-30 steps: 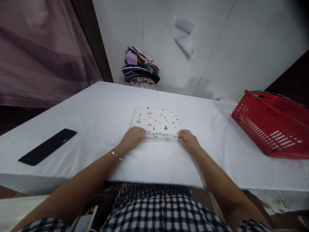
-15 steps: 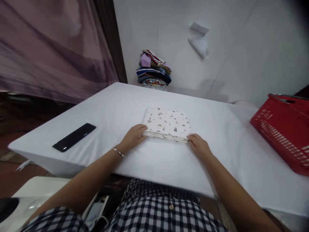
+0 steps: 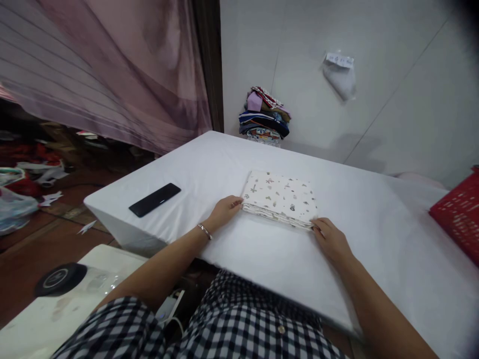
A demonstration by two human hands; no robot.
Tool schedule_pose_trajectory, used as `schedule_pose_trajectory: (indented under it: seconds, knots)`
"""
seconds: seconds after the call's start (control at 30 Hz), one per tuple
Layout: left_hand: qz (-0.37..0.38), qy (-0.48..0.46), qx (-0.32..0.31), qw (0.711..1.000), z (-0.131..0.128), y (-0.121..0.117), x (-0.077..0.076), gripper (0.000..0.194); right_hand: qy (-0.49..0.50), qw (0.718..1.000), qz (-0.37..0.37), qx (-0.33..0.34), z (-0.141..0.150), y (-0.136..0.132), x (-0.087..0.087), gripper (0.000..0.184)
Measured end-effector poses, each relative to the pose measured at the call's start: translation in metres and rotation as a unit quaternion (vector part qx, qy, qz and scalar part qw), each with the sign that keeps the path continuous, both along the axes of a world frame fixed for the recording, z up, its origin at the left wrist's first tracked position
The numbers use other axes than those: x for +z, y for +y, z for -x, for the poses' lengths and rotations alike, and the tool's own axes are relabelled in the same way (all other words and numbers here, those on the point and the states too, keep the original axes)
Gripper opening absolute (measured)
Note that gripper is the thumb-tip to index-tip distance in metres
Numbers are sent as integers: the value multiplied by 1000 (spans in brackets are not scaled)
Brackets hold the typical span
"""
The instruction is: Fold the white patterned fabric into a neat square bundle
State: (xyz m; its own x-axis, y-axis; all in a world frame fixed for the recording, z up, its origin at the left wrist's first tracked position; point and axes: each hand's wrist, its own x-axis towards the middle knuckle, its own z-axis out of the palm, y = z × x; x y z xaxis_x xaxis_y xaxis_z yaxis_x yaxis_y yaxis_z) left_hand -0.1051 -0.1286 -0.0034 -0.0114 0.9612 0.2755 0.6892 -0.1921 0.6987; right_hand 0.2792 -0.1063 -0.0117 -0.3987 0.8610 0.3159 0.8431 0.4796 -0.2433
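A folded white cloth point(image 3: 280, 195) with small printed figures in muted colours lies flat on the table, its stacked layers showing along the near edge. At its near left corner, my left hand point(image 3: 225, 210) is closed, thumb and fingers pinching the edge; a silver bracelet point(image 3: 204, 231) circles that wrist. My right hand point(image 3: 332, 239) pinches the near right corner in the same way. The hidden fingertips leave unclear how many layers each hand grips.
The white-covered table point(image 3: 209, 159) bears a black flat object point(image 3: 155, 199) at left. A red plastic basket point(image 3: 458, 214) stands at the right edge. Behind is a pile of folded clothes point(image 3: 265, 117) by the wall. A white stand point(image 3: 33, 324) with a black round object is at lower left.
My view has turned left, so everything sits further right in the picture and less of the basket shows. Both hands stay at the cloth's near corners.
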Motion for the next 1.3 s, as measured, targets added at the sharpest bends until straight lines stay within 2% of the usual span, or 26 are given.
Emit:
schedule_pose_trajectory:
  seconds: [0.17,0.27,0.57,0.8,1.0,1.3]
  knots:
    - [14,113,49,992,-7,-1,4,24,4,1000,7,-7,1,-1,2,28]
    - [13,146,68,987,-8,-3,3,24,6,1000,1,-2,1,-2,2,28]
    - [4,77,63,995,-5,-11,4,18,21,1000,1,-8,3,-1,2,28]
    - [-26,88,65,994,-11,-9,12,6,31,1000,2,-1,3,-1,1,27]
    - [-53,95,22,994,-13,-8,9,12,43,999,-9,1,4,-1,-1,28]
    - [-68,146,19,987,-15,-4,12,24,26,1000,-12,-2,4,0,-3,28]
